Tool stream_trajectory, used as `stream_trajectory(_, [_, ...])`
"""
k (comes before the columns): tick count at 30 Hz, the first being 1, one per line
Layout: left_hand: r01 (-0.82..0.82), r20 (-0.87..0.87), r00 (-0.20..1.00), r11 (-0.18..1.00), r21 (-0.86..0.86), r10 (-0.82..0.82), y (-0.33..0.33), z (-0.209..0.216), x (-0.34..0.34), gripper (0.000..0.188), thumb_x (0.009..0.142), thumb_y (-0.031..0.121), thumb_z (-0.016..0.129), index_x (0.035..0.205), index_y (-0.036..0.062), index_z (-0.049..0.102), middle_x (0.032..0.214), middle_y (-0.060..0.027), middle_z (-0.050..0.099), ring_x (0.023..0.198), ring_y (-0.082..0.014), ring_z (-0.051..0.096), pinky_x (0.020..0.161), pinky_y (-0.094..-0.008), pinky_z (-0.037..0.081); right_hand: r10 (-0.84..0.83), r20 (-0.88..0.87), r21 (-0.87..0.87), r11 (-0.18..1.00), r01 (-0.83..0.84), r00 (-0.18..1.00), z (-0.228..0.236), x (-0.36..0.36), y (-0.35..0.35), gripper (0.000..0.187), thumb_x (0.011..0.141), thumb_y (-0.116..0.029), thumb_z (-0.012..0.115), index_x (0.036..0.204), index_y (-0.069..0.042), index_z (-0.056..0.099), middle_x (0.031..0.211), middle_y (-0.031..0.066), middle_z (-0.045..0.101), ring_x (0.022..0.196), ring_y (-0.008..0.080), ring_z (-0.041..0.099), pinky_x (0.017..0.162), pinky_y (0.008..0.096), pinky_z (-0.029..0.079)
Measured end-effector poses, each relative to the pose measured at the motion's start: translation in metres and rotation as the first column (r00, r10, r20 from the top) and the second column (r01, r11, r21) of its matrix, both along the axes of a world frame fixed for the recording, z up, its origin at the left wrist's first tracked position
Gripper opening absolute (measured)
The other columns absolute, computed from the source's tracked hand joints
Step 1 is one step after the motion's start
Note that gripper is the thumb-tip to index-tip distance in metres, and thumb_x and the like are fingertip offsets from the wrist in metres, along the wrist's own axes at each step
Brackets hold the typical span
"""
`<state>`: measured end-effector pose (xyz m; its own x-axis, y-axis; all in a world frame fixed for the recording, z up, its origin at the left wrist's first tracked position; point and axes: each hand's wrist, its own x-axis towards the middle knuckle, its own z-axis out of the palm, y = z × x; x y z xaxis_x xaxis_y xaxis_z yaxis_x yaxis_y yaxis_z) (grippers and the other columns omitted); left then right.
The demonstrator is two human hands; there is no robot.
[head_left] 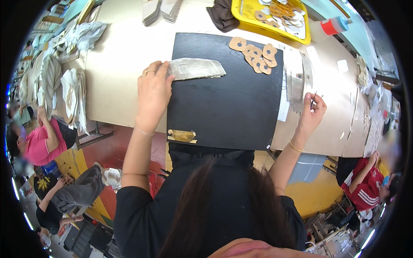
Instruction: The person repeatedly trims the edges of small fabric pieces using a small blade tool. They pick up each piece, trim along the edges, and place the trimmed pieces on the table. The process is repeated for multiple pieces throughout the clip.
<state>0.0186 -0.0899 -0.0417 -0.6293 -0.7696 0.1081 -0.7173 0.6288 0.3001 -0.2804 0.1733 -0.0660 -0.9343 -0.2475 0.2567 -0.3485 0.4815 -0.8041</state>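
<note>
My left hand [153, 92] has its thumb and fingers closed on the left end of a silver-grey flat piece [200, 69], long and slanted at its right end, with layered edges like a small stack. It lies on the upper part of a black board [223, 112]. Off the board's right side, my right hand [312, 112] pinches a thin dark pointed tool [314, 99], its exact kind too small to make out. Several tan rounded cut-outs [257, 53] with dark centres are heaped at the board's upper right corner.
A yellow tray [270, 34] of cut-outs and orange bands stands at the back, beside a dark brown cloth [223, 16] and a red-and-blue bottle [335, 26]. Clear template strips [295, 76] lie right of the board. Fabric bundles [73, 99] hang at left. Other people sit on both sides.
</note>
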Motion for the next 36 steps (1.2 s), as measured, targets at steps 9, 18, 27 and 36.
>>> stream_trajectory(9, [0.051,-0.258,0.965,0.934,0.354,0.045,0.027,0.027,-0.005,0.016,0.085,0.005,0.070,0.095,0.0026,0.058,0.094,-0.0095,0.068,0.080,-0.0197,0.064,0.073,-0.0324,0.047,0.354,0.156,-0.122,0.933,-0.338,0.922,0.009,0.039,-0.039,0.017,0.088,-0.019,0.075,0.095,-0.004,0.071,0.115,0.0052,0.056,0.088,0.0128,0.053,0.081,0.0273,0.047])
stream_trajectory(18, [0.457,-0.683,0.582,0.517,0.724,0.441,0.064,0.062,-0.021,0.013,0.091,0.001,0.064,0.104,-0.0003,0.063,0.090,-0.0075,0.066,0.078,-0.0102,0.061,0.064,-0.0238,0.047,0.763,0.572,-0.737,0.639,-0.219,0.301,0.040,0.086,-0.073,0.042,0.084,-0.021,0.080,0.118,-0.002,0.063,0.092,0.0043,0.069,0.060,0.0026,0.051,0.045,0.0141,0.034])
stream_trajectory(27, [0.449,-0.613,0.790,0.687,0.572,-0.006,0.064,0.047,-0.031,0.021,0.095,0.017,0.064,0.103,-0.0015,0.068,0.091,-0.0091,0.064,0.085,-0.0168,0.061,0.078,-0.0277,0.047,0.722,0.258,-0.531,0.661,-0.531,0.642,0.077,0.091,-0.064,0.018,0.083,0.002,0.074,0.100,-0.001,0.069,0.100,0.0100,0.073,0.079,0.0091,0.064,0.066,0.0215,0.051])
stream_trajectory(36, [0.486,-0.666,0.691,0.502,0.716,0.282,0.069,0.044,-0.039,0.020,0.095,0.011,0.061,0.108,-0.0036,0.066,0.122,-0.0112,0.061,0.111,-0.0177,0.057,0.096,-0.0302,0.044,0.908,0.020,-0.227,0.413,-0.882,0.419,0.082,0.105,-0.057,0.028,0.087,-0.031,0.073,0.094,-0.004,0.069,0.095,0.0083,0.067,0.078,0.0129,0.059,0.066,0.0247,0.046])
